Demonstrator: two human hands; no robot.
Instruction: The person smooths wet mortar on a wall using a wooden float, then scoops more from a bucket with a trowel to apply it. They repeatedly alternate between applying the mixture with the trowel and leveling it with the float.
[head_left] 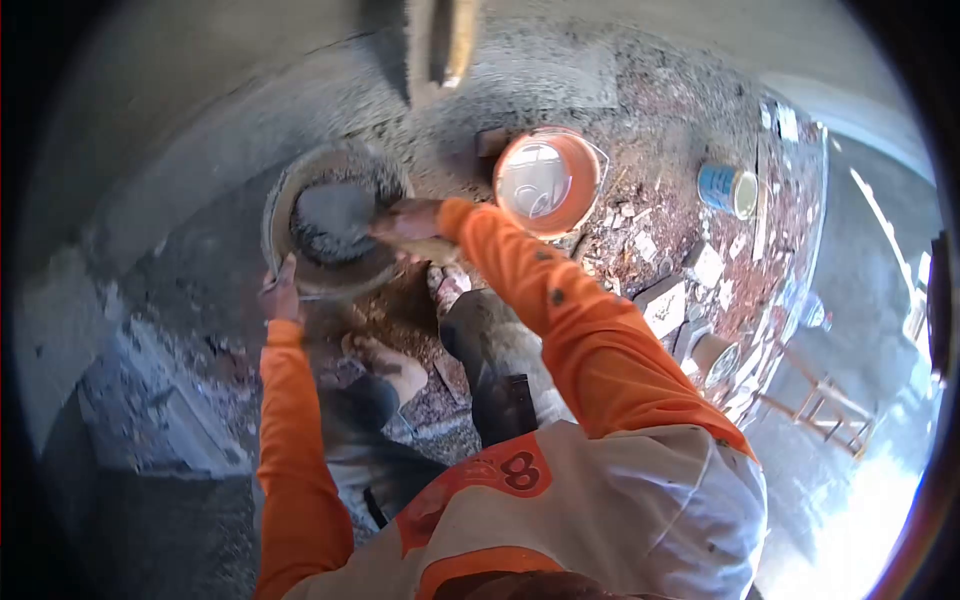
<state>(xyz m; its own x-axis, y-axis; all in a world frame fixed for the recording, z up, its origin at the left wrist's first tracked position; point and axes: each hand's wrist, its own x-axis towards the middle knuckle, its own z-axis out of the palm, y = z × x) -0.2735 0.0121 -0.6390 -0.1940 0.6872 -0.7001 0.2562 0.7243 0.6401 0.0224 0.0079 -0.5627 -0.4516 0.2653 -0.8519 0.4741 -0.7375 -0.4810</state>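
Gripping the rim of a round basin (340, 280), the left hand (281, 294) has its fingers closed at the near-left edge. Grey paste (322, 243) lies inside the basin, which is just ahead of the person's feet (397, 368). At its right side the right hand (408, 221) is blurred; its grip cannot be told. Rightward are an orange bucket (580, 190) holding pale liquid and, beyond, a blue can (716, 186) among rubble (645, 245).

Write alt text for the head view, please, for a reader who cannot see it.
A person's left hand holds the rim of a round grey-brown basin while the right hand, blurred, is at its grey mixture. To the right, an orange round bucket and a blue cylindrical can sit on debris-strewn ground.
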